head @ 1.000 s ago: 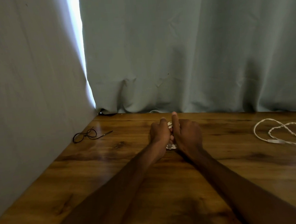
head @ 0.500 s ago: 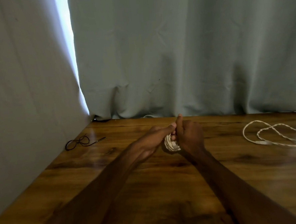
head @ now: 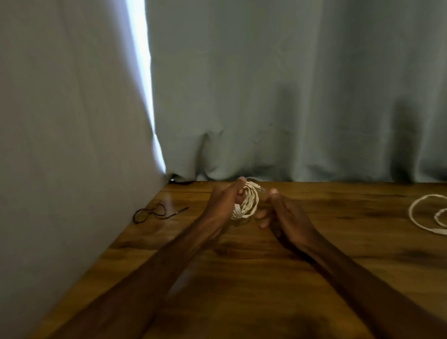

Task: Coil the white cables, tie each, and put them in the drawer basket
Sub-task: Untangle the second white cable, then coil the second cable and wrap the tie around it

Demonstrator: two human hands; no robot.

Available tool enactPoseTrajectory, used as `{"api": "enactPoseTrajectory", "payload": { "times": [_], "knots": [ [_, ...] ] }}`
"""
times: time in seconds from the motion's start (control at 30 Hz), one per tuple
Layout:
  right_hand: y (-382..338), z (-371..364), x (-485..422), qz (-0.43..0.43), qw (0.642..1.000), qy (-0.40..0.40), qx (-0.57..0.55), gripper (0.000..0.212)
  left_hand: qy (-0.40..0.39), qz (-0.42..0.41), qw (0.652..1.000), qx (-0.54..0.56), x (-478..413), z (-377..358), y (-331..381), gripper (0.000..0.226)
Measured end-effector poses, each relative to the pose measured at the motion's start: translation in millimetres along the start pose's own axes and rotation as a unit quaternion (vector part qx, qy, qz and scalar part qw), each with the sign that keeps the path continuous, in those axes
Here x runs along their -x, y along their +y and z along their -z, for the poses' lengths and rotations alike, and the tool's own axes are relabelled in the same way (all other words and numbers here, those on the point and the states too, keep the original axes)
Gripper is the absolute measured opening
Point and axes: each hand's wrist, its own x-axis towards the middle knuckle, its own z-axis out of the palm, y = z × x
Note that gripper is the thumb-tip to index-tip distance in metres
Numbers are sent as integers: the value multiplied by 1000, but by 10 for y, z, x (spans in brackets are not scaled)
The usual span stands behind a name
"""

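Note:
A small coil of white cable (head: 250, 203) is held upright just above the wooden table (head: 250, 285), near its far edge. My left hand (head: 225, 202) grips the coil's left side, fingers curled round the loops. Just right of the coil, my right hand (head: 280, 213) is apart from it, its thumb up and its fingers relaxed, holding nothing. A second white cable (head: 437, 216) lies loose and uncoiled at the table's right edge. No drawer basket is in view.
A thin black cord (head: 151, 213) lies looped on the table at the far left, near the grey wall. Grey curtains (head: 290, 86) hang along the back edge, with a bright gap at the corner.
My right hand has let go of the coil and moved off to the right with its fingers loosened. The left hand keeps the coil. The view has shifted.

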Motion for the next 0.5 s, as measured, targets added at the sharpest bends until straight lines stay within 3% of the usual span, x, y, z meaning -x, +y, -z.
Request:
{"api": "enactPoseTrajectory", "payload": {
  "times": [0.17, 0.3, 0.5],
  "knots": [
    [-179, -421, 70, 27, 984, -100, 144, 22, 105, -8, 994, 26, -260, 971, 82, 48],
    [-166, -902, -59, 83, 941, -143, 295, 41, 175, -39, 983, 33, -302, 1528, 182, 42],
    [-139, -1586, -573, 164, 924, -143, 315, 43, 193, -54, 978, 60, -372, 1818, 203, 44]
  ]
}}
